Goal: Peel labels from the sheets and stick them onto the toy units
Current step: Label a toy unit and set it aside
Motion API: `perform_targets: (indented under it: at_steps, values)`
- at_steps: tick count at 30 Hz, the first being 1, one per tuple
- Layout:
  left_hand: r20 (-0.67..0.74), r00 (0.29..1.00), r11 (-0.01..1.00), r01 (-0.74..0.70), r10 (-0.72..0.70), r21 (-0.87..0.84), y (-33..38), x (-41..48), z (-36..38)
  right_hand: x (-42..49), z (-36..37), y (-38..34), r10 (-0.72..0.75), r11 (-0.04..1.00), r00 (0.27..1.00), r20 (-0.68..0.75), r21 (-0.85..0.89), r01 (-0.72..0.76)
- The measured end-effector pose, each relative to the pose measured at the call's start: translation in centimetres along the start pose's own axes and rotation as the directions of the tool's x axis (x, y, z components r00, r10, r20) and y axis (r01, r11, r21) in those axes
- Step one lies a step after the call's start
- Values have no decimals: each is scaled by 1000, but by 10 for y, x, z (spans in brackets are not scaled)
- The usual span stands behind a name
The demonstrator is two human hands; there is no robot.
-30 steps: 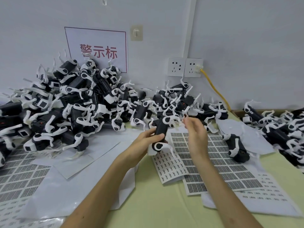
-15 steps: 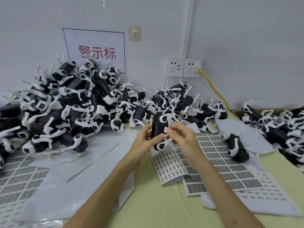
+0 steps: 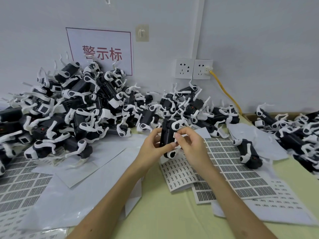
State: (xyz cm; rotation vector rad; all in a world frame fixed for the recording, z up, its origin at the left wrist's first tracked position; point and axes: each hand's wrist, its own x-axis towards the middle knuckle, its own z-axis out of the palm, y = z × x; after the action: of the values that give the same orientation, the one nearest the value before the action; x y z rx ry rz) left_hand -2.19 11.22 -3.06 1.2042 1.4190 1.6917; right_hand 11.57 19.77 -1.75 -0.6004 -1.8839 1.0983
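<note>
Over green table (image 3: 155, 213), grips toy (image 3: 166, 135) by its body in left hand (image 3: 151, 147), pinches label (image 3: 174, 135) in right hand (image 3: 191, 145); likely light, rigid toy, flimsy sticky label, best edge-held.

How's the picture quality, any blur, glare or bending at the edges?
Head view: soft, even light, faint shadows on the wall behind the toy pile; toys at the right edge look smeared; print on the label sheets is too soft to read; dull sheen on the backing paper lower left.
</note>
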Motion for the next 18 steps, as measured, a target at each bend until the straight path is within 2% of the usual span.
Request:
perform_targets:
  at_steps: [18]
  values:
    - [-10,999,997,-40,41,72,-2,-1,2,-1,2,0,11,1000,999,-43,3,-11]
